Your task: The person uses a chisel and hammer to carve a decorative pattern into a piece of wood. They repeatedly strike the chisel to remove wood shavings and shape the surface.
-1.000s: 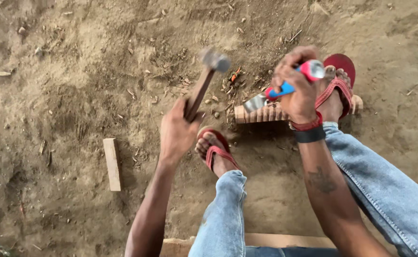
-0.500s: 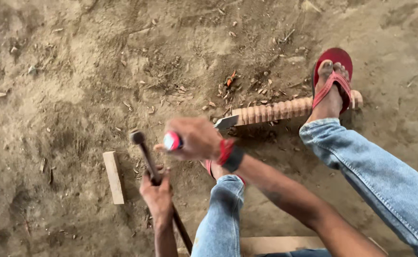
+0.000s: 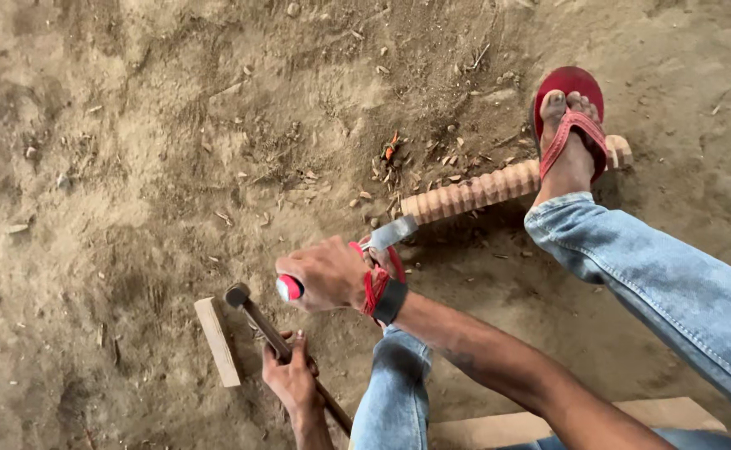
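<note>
Chisel [image 3: 357, 258] lies in the right hand [image 3: 328, 273], fingers wrapped tight round its red handle, the pale butt end poking out on the thumb side and the flat steel blade pointing toward the carved stick [image 3: 482, 190]. The blade tip sits just beside the near end of that stick, low to the ground, an angle that seems suited to working the end grain. A red thread and a dark band circle this wrist.

The left hand [image 3: 292, 377] is closed on the shaft of a hammer [image 3: 257, 321], well below the head; the metal head hangs near the dirt, next to a small flat wood block [image 3: 218, 342] that lies loose on the ground.

The stick, ridged with even notches along its length, rests on the soil and runs up to the right, where a foot in a red sandal [image 3: 572, 125] presses on its far end, apparently to pin it so it cannot roll or slide. Blue jeans [image 3: 665, 283] cover both legs. Wood chips are scattered on the sandy ground [image 3: 132, 167] around the near end of the stick. A pale plank [image 3: 632, 417] shows at the bottom edge. No packages, labels or signs are in view.
</note>
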A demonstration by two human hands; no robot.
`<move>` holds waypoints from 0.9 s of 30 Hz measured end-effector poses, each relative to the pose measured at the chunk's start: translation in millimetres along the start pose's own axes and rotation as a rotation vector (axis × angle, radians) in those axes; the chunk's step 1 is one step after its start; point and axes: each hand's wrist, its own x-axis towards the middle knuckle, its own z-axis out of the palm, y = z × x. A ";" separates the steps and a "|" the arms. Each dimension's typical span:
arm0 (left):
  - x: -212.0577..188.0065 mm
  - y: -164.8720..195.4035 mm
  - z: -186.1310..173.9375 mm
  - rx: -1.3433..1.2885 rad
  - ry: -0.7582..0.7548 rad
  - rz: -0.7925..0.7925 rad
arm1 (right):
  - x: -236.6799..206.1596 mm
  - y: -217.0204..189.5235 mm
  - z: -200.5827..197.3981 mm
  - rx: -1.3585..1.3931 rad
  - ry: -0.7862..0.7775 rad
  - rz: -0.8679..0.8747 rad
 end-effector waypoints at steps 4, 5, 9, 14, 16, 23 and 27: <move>-0.7 -1.0 11.7 0.050 -0.051 0.009 | -1.0 9.6 6.5 -0.040 -0.027 0.043; -1.8 -0.6 12.7 0.059 -0.055 0.009 | -1.9 11.6 8.0 -0.038 -0.015 0.034; -10.8 -0.7 10.8 0.026 -0.040 0.012 | -12.5 11.8 15.3 -0.022 -0.061 -0.058; -19.6 6.5 2.1 -0.057 -0.028 0.065 | -10.5 12.9 25.1 -0.071 -0.045 -0.025; -20.8 17.2 -5.8 -0.045 -0.033 0.112 | 0.3 17.4 28.1 -0.068 -0.025 -0.007; -6.5 61.3 -44.9 -0.318 0.163 0.311 | 12.0 14.3 30.6 -0.089 -0.004 0.038; -0.7 47.5 -34.6 0.099 0.276 0.058 | 12.7 10.5 27.8 -0.071 -0.016 0.054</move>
